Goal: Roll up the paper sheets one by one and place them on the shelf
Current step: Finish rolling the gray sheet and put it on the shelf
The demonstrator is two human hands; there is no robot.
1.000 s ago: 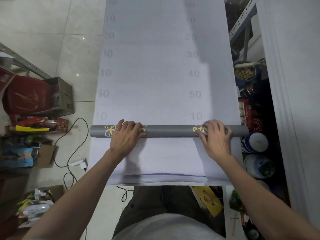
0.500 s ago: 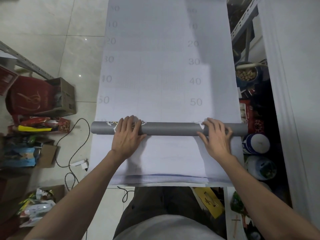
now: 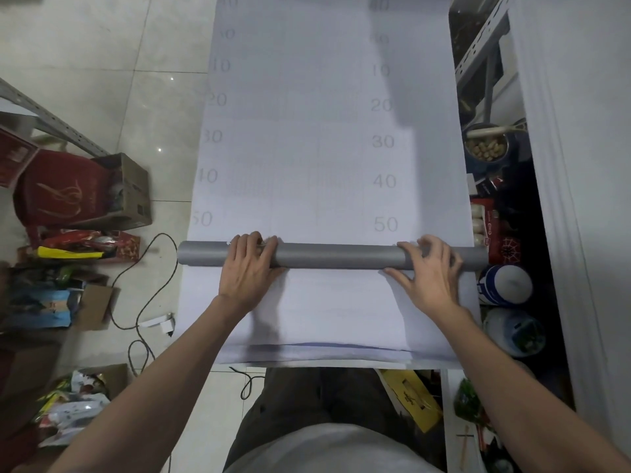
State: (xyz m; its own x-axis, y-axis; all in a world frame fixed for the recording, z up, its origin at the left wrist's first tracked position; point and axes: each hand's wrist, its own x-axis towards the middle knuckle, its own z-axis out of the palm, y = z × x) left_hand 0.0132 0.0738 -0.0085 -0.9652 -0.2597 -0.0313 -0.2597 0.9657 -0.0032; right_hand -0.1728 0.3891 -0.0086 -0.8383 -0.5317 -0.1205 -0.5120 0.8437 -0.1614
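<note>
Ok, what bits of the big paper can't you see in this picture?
Head view:
- White numbered paper sheet: far end cut off by the top edge.
- Grey paper roll: the left hand and right hand cover parts of it.
- Printed numbers down the sheet's left side: first digits too faint.
</note>
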